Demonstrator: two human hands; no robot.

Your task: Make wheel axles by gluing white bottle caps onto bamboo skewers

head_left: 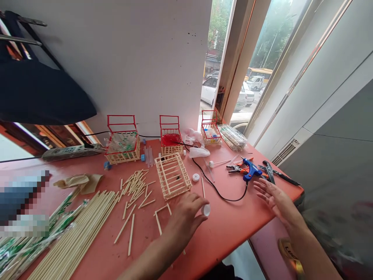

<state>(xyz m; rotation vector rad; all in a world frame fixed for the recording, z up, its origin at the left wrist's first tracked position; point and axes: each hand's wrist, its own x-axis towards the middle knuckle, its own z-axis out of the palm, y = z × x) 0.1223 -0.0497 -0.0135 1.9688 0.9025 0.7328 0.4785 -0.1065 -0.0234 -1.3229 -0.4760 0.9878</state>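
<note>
"Well, what's in your grip?"
"1 white cap, pinched in my left hand over the red table; my right hand has its fingers apart, near the glue gun."

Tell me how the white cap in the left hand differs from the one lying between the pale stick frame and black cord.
The held cap is gripped by the left hand; the loose cap sits untouched on the tabletop. The held cap is tipped on its side, while the loose cap lies flat. Both are small, white and round.
</note>
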